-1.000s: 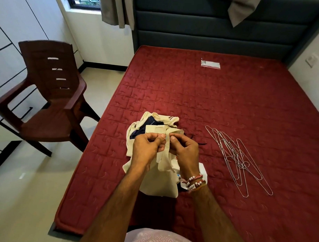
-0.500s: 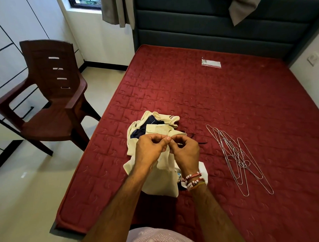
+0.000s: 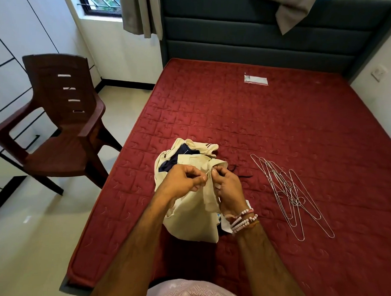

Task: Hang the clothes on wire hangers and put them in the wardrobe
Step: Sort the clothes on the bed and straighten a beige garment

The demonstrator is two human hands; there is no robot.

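Observation:
A cream shirt point(image 3: 192, 218) lies bunched on the red mattress point(image 3: 279, 133), with a dark navy garment point(image 3: 178, 157) showing inside the pile. My left hand point(image 3: 182, 180) and my right hand point(image 3: 227, 188) meet over the shirt's front strip, each pinching the cream cloth between thumb and fingers. Beaded bracelets circle my right wrist. A loose heap of several wire hangers point(image 3: 288, 193) rests on the mattress to the right of the clothes, untouched. The wardrobe point(image 3: 9, 52) with white doors stands along the left wall.
A brown plastic chair point(image 3: 58, 125) stands on the floor between the bed and the wardrobe. A padded dark headboard point(image 3: 260, 39) closes the far end. A small white label point(image 3: 256, 79) lies far up the mattress. A thin black cord point(image 3: 240, 171) sits beside the clothes.
My hands stay together on the cream shirt, fingers shifting slightly along its front strip. The clothes pile and hangers have not moved.

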